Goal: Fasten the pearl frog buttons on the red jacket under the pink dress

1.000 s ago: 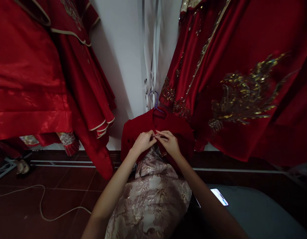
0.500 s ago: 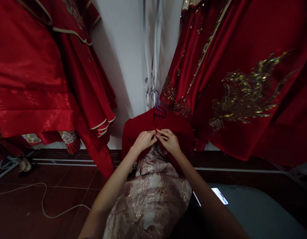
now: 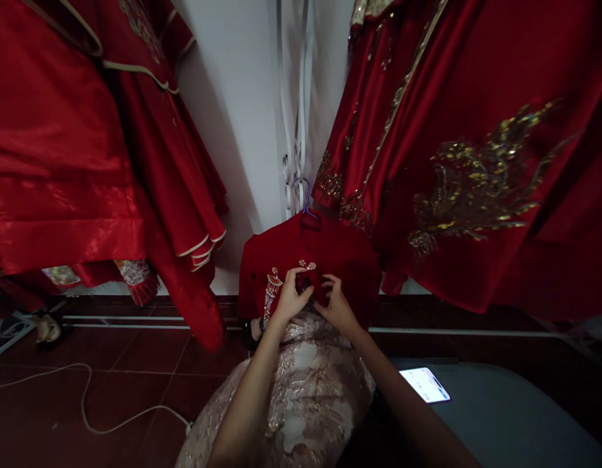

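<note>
Now fastening the red jacket [image 3: 308,250] front just below its beaded clasp [image 3: 307,264].
Left hand [image 3: 292,296] and right hand [image 3: 336,304] each keep a pinching grip on the cloth edges; I should hold them level.

The red jacket [image 3: 308,257] hangs in a narrow gap against the white wall [image 3: 242,117]. Red robes [image 3: 77,149] crowd in from the left, and a gold-embroidered gown [image 3: 467,175] presses just beside the jacket on the right, touching its shoulder. The left hand [image 3: 292,294] and right hand [image 3: 336,304] fill the jacket's front, with a brocade skirt [image 3: 301,390] directly below. Open floor [image 3: 110,364] lies lower left, crossed by a white cable [image 3: 86,403]. A lit phone [image 3: 424,383] rests on the grey surface at right.
</note>
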{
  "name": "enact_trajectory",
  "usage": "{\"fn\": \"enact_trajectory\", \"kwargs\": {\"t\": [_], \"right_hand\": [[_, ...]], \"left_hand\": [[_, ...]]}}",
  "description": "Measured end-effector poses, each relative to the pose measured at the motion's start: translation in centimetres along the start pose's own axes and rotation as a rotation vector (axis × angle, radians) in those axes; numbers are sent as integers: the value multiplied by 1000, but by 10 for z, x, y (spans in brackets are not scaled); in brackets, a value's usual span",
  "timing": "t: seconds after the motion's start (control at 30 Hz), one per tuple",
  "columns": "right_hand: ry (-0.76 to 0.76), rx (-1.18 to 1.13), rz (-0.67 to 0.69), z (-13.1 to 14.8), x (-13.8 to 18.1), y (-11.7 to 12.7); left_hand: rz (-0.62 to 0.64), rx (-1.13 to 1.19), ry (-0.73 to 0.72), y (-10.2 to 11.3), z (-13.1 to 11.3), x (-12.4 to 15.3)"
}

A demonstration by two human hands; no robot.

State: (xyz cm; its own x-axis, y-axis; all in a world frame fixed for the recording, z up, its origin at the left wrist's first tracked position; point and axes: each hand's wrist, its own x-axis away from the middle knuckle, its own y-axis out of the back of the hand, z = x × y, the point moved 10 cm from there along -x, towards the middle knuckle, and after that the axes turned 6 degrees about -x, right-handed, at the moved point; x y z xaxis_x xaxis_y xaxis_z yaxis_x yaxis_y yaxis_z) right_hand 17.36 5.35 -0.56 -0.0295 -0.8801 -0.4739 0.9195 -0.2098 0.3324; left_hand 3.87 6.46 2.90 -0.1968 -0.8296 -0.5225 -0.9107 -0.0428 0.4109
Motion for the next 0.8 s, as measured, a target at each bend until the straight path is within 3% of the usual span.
{"fn": "enact_trajectory", "kwargs": {"t": [0.13,0.23,0.33,0.43,0.53,0.63,0.73,0.8], "right_hand": [[-127,-40,53,-25,7,12],[-155,-188,121,-16,1,16],[-202,-324,185,-5,-2,17],[-259,-404,261,-4,0,14],[-264,-336,287,-14,3,17],[-343,-221,347,-37,13,15],[-332,-80,464,-53,23,0],[-261,7,432,-57,21,-7]], "left_hand": [[87,185,143,-21,22,-4],[131,253,260,-30,28,-12],[148,310,359,-41,32,-3],[188,300,329,-56,31,20],[266,183,276,-65,36,40],[181,-11,351,-37,57,43],[-63,-176,400,16,68,38],[-214,-236,421,45,70,41]]}}
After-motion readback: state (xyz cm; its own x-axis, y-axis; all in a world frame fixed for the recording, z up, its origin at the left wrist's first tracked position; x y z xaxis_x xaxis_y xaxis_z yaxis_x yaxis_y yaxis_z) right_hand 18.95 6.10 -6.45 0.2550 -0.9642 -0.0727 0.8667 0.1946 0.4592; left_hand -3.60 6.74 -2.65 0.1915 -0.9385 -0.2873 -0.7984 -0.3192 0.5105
